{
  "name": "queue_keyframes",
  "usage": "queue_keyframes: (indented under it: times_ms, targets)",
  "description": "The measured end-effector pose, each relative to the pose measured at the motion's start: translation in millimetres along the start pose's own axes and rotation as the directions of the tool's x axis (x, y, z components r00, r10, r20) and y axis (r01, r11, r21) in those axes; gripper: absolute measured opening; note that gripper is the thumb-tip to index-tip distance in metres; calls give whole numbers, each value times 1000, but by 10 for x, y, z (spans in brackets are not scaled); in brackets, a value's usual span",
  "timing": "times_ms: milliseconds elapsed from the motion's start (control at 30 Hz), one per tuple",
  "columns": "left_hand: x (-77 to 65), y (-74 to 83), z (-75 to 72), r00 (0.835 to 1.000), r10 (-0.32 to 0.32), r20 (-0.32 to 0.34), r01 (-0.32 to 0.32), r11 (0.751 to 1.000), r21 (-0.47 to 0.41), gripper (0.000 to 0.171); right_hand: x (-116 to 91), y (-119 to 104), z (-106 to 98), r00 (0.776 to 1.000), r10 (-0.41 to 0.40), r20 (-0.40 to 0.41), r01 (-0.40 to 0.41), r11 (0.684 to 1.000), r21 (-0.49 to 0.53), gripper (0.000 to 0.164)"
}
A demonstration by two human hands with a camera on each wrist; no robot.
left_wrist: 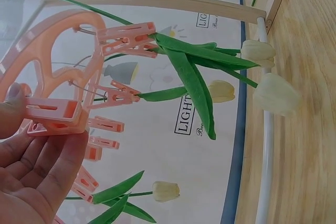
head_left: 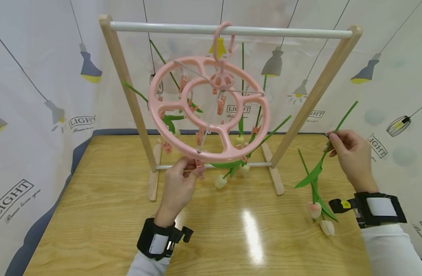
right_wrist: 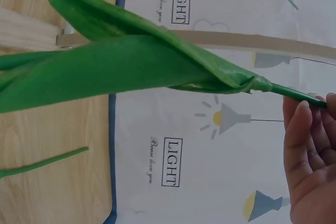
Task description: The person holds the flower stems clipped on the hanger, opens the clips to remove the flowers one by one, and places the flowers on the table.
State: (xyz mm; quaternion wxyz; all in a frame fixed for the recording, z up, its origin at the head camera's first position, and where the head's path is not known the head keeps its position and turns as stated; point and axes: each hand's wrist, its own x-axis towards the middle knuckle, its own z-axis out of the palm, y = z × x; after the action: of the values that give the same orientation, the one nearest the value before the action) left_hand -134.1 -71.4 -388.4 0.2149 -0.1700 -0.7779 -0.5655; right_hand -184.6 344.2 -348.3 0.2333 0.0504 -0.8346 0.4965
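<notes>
Tulip [right_wrist: 121, 69] in narrow right grip [head_left: 355, 159]

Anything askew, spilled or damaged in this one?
Yes: the pink ring looks askew. In the head view it slants down toward the right, while the white bar above runs nearly level. No spill or visible damage stands out.

Looks forward and down from the head over rack [head_left: 316, 96] and table [head_left: 111, 222]; turned sideways from each wrist, close on clip [left_wrist: 50, 109] at left, leaf [right_wrist: 115, 69] at right. Shares rack with left, apparently right too.
</notes>
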Motion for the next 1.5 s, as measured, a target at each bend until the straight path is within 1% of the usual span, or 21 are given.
queue_keyframes:
  times_ms: [133,200,467,667,700,900,967,1167,1400,1500]
  targets:
    - [1,-3,3,1000,0,5,1,1000,-4,24,1,97,-14,999,42,9,-41,999,-36,13]
    - [1,-6,4,1000,2,8,-2,1000,-4,25,1,127,-20,999,50,8,-49,997,-57,13]
    - [-4,-9,5,1000,5,15,-5,1000,3,26,18,175,-44,997,81,6,-80,992,-101,11]
    - [-5,2,6,1000,1,7,-1,1000,8,26,54,230,-27,993,113,27,-109,985,-130,5]
    - [-5,3,6,1000,1,6,-1,1000,8,26,61,241,-27,992,121,31,-116,983,-139,7]
    - [-3,10,5,1000,4,6,-4,1000,6,25,108,295,-27,985,170,40,-159,968,-194,32]
    - [-4,11,3,1000,4,6,-4,1000,9,25,134,314,-17,983,178,50,-163,963,-217,36]
    - [-9,13,-1,1000,-18,2,18,1000,10,25,202,390,27,978,177,109,-146,958,-247,41]
    - [-9,17,3,1000,-24,11,24,1000,-2,25,187,497,98,971,165,174,-112,953,-280,39]
    - [-9,16,6,1000,-24,10,24,1000,-3,24,186,537,121,968,153,198,-78,937,-340,37]
